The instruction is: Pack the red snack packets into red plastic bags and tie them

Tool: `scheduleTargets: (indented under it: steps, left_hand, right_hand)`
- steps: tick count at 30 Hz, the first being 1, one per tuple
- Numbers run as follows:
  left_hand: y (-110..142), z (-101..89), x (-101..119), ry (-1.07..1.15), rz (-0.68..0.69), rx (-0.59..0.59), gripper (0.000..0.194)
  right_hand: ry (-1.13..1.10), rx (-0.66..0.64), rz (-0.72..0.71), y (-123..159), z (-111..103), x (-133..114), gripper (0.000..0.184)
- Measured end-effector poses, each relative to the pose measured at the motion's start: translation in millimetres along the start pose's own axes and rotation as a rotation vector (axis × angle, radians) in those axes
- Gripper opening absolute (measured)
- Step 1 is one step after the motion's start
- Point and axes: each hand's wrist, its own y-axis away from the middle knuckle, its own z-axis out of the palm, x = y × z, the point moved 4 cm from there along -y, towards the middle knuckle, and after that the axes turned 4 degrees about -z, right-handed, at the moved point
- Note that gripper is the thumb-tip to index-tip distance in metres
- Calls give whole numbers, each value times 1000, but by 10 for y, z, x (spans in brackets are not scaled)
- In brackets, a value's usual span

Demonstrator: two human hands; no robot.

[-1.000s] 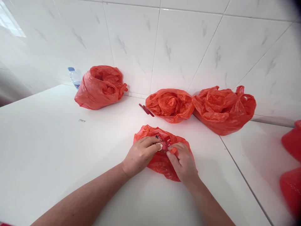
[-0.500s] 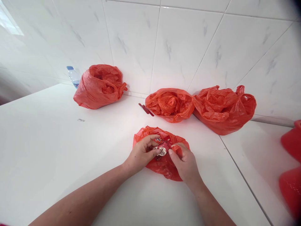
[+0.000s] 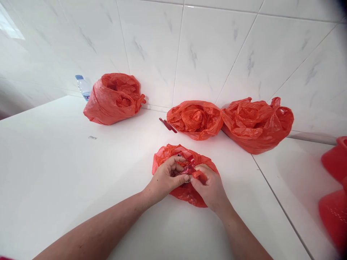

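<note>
A red plastic bag [image 3: 189,196] lies open on the white table, with both hands over its mouth. My left hand [image 3: 165,178] is closed on the left side of a small dark red snack packet [image 3: 189,169], thumb in front and fingers behind. My right hand [image 3: 210,186] pinches the packet's right end, and a fold of bag plastic [image 3: 200,175] pokes out between its thumb and fingers. Behind the fingers, inside the bag, shows a red wrapper [image 3: 187,156] with white and dark print. The fingers cover much of the held packet.
Three more red bags stand along the tiled wall: a left one [image 3: 111,108], a middle one [image 3: 193,121] and a right one [image 3: 257,126]. Also here are a water bottle [image 3: 83,87], thin red sticks [image 3: 168,125], a small clear scrap [image 3: 92,137] and red containers [image 3: 334,213].
My hands have come closer together and the packet has tipped, its printed front now mostly covered. More of the red wrapper inside the bag shows. The view has shifted slightly.
</note>
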Motion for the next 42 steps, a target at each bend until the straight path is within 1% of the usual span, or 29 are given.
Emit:
scheduleTargets:
  steps: [2, 5, 7, 11, 14, 17, 22, 26, 31, 33, 38, 42]
  left_hand:
    - [-5, 3, -17, -12, -21, 2, 35]
    - [-17, -10, -31, 35, -29, 7, 28]
    - [-26, -42, -24, 64, -14, 31, 26]
    - [-46, -132, 26, 28, 16, 121, 19]
    - [-56, -184, 77, 7, 50, 183, 11]
    - [-56, -222, 113, -13, 89, 245, 7]
    - [-49, -241, 117, -38, 89, 289, 8]
    - [-35, -247, 112, -119, 196, 323, 12]
    - [-17, -192, 114, -402, 439, 268, 22]
    - [-13, -163, 103, -490, 492, 228, 25]
    - [6, -85, 77, -659, 509, 90, 34]
    - [20, -40, 72, -757, 459, 9, 35]
  right_hand:
    - [26, -2, -24, -3, 11, -5, 15]
    - [0, -3, -58, -9, 2, 4, 18]
    - [-42, 63, -26, -6, -57, 50, 20]
    - [-131, 275, 128, 39, -240, 187, 35]
    - [-193, 333, 149, 65, -303, 205, 38]
    - [-217, 317, 118, 71, -287, 169, 41]
    - [-225, 259, 95, 73, -233, 140, 40]
    - [-286, 219, 50, 64, -227, 116, 40]
    - [-439, 243, 10, 39, -217, 149, 47]
    - [-464, 261, 21, 35, -217, 179, 48]
    - [-392, 282, 82, 53, -250, 211, 48]
    - [-349, 382, 138, 89, -311, 230, 48]
